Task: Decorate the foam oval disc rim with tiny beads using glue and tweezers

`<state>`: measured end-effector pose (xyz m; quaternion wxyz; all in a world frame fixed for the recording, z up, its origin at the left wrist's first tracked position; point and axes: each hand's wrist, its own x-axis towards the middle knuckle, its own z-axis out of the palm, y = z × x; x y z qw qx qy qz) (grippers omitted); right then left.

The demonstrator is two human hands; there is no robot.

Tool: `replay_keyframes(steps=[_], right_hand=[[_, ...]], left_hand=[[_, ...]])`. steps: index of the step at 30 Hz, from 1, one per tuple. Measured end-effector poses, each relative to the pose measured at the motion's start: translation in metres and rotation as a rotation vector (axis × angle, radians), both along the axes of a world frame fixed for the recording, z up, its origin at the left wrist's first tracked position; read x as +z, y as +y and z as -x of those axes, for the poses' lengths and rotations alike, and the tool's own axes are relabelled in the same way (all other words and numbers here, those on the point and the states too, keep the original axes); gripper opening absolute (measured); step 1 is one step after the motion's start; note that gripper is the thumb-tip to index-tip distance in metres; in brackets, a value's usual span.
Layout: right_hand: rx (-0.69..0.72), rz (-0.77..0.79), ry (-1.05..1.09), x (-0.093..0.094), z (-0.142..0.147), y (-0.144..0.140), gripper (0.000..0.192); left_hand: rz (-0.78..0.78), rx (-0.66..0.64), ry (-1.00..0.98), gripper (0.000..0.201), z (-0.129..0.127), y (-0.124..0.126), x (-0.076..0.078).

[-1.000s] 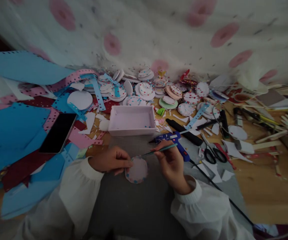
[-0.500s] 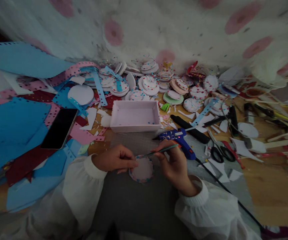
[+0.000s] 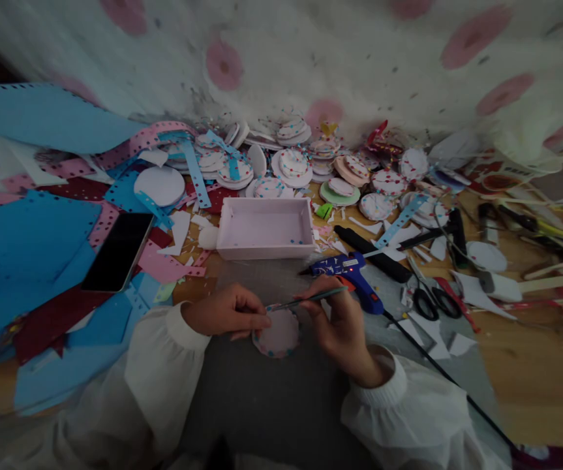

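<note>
My left hand [image 3: 229, 312] pinches the left edge of a small round pink foam disc [image 3: 277, 333] with coloured dots along its rim. It lies on a grey mat [image 3: 261, 391] in front of me. My right hand [image 3: 336, 320] grips a thin green-handled tool [image 3: 305, 300] like a pen. The tool's tip points left and touches the disc's upper left rim, close to my left fingertips.
A shallow pink tray [image 3: 264, 228] sits just beyond my hands. A blue glue gun [image 3: 349, 269] and its black cable lie to the right, with scissors [image 3: 430, 300] further right. A dark phone [image 3: 117, 251] rests on blue and pink foam sheets at left. Several decorated discs [image 3: 291, 163] crowd the back.
The view has shifted slightly; my hands keep the disc and tool in nearly the same pose, with the tool tip staying at the disc's upper rim.
</note>
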<state>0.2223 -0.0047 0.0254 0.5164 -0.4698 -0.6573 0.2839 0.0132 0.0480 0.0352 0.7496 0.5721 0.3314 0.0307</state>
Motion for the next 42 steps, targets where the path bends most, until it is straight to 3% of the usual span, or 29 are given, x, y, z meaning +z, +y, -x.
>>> replay_keyframes(steps=[29,36,42], right_hand=[[0.007,-0.003,0.024,-0.0011,0.0051,-0.0011,0.014],[-0.084,-0.006,-0.018,-0.0041,0.0044,-0.0008,0.013],[-0.138,0.003,-0.026,-0.0051,0.0043,-0.0005,0.012]], left_hand=[[0.032,-0.002,0.007,0.033,-0.0012,-0.0012,0.001],[-0.02,0.108,0.062,0.037,-0.0042,-0.0012,0.0051],[0.01,0.1,0.02,0.032,-0.002,-0.0007,0.0003]])
